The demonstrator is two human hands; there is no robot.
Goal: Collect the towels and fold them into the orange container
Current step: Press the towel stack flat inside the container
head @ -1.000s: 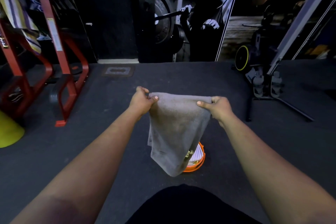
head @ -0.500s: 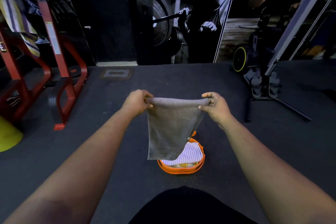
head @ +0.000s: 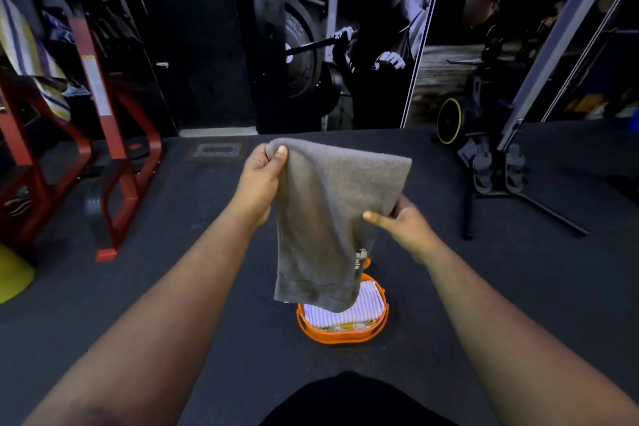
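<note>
My left hand (head: 258, 180) pinches the grey towel (head: 328, 218) at its top corner, my right hand (head: 403, 223) pinches its right edge lower down; it hangs over the orange container (head: 342, 334) on the floor, striped towel (head: 345, 308) inside.

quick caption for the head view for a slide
Both hands, left and right, hold a grey towel above an orange container on a gym floor.

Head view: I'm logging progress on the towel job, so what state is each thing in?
grey towel: held up, hanging over the container
left hand: pinching the towel's top corner
right hand: gripping the towel's side, lower down
orange container: on the floor, striped towel folded inside
</note>
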